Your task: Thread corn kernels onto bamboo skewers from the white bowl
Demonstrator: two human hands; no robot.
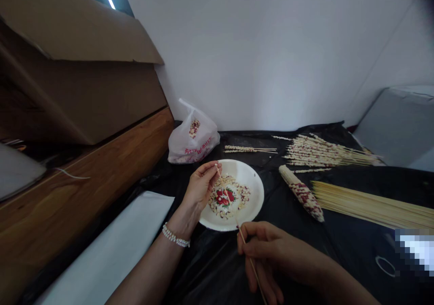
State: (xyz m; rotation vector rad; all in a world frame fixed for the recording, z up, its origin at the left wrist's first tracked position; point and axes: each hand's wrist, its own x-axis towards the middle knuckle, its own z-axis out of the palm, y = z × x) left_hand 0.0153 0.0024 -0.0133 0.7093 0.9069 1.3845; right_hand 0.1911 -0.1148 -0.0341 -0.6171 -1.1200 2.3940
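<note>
My left hand [202,183], a beaded bracelet at its wrist, is above the left rim of a white plate [251,212]. Its thumb and forefinger pinch a small pale corn kernel [216,165] at the upper tip of a thin wooden skewer [253,269]. My right hand [261,246] grips this skewer lower down, near the front of the plate. The skewer slants across the plate between both hands. Loose cream and dark red corn kernels [244,196] lie in the plate around a printed red design.
Behind the plate are a white plastic bag [193,144] and a few kernel-covered skewers [240,149]. To the right lie a heap of filled skewers [312,151], a partly stripped corn cob [300,192] and bare skewers [369,205]. A cardboard box [101,97] stands left.
</note>
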